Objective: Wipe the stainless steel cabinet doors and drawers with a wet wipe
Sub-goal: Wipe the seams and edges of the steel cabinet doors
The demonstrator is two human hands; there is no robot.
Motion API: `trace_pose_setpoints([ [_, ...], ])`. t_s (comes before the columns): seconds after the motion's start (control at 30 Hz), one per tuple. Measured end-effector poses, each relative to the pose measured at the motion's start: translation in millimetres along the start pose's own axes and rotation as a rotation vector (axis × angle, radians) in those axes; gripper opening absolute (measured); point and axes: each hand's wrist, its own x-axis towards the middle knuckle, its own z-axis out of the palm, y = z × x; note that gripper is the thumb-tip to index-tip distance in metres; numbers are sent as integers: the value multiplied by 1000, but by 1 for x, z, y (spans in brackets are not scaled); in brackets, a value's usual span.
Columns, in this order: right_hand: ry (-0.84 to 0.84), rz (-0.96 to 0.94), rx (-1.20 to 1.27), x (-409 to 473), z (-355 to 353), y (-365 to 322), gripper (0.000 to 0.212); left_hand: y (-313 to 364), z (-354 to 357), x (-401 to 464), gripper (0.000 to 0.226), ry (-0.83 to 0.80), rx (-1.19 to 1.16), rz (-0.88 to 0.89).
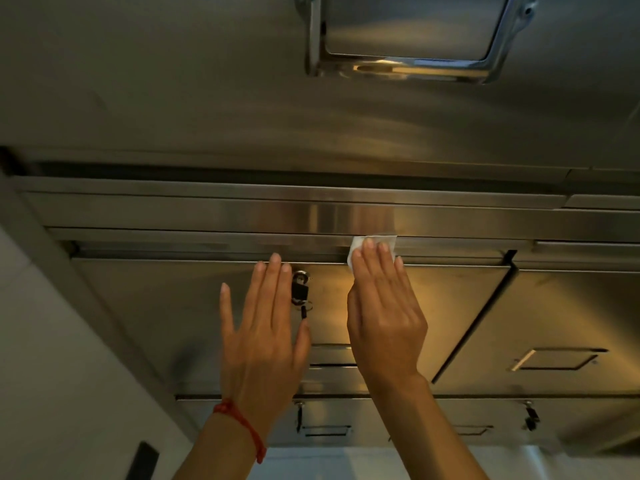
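Note:
A stainless steel cabinet fills the view. My right hand [384, 313] lies flat against the top edge of a steel drawer front [166, 306], pressing a white wet wipe [356, 245] under its fingertips; only the wipe's upper edge shows. My left hand [265, 334] rests flat on the same drawer front with fingers spread and nothing in it. Between the two hands a black key with a ring [300, 294] hangs from the drawer's lock.
A large steel door with a chrome recessed handle [401, 69] sits above. To the right is another drawer with a recessed pull [557, 360]. Lower drawers carry locks with a key [531, 419]. A white wall [52, 375] borders the cabinet on the left.

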Motion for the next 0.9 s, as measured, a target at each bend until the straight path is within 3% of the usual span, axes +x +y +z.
trace_pose_setpoints([
  [0.37, -46, -85, -23, 1, 5, -11, 32, -21, 1, 4, 60, -54, -8, 2],
  [0.53, -5, 11, 8, 1, 10, -22, 31, -21, 1, 5, 59, -44, -14, 3],
  [0.73, -44, -79, 22, 5, 15, -34, 30, -25, -1, 5, 60, -81, -24, 24],
  [0.9, -3, -8, 11, 4, 15, -35, 30, -25, -2, 6, 59, -100, -48, 17],
])
